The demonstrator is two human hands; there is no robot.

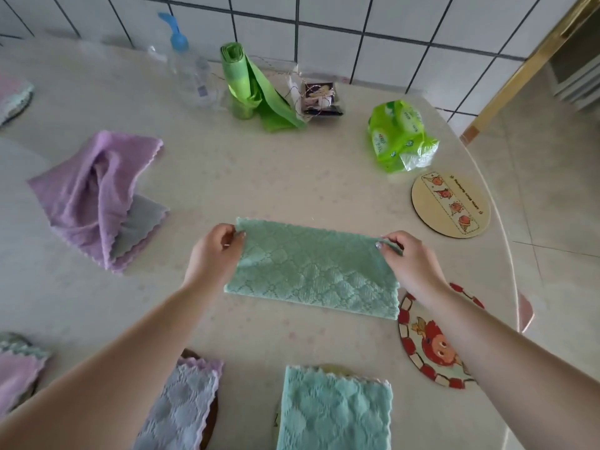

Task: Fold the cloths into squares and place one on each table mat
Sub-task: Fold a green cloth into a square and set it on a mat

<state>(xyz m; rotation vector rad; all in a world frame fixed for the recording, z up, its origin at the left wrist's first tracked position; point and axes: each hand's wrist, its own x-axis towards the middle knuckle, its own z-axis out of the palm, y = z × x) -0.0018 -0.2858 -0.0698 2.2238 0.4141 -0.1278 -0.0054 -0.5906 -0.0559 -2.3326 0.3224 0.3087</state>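
Note:
A green cloth (313, 269) lies as a long rectangle in the middle of the table. My left hand (216, 251) pinches its far left corner and my right hand (407, 259) pinches its far right corner. A crumpled purple and grey cloth (97, 196) lies at the left. Folded cloths sit on mats at the near edge: a grey-purple one (181, 407), a green one (334, 414) and a pink one (16, 375). A round red-bordered mat (428, 349) lies bare under my right forearm. A round wooden mat (451, 204) lies bare at the right.
Along the tiled wall stand a clear bottle with a blue cap (190, 69), a roll of green bags (250, 86), a small dark packet (319, 99) and a green tissue pack (401, 136). Another mat with cloth (13, 99) sits far left. The table edge (506, 254) curves at right.

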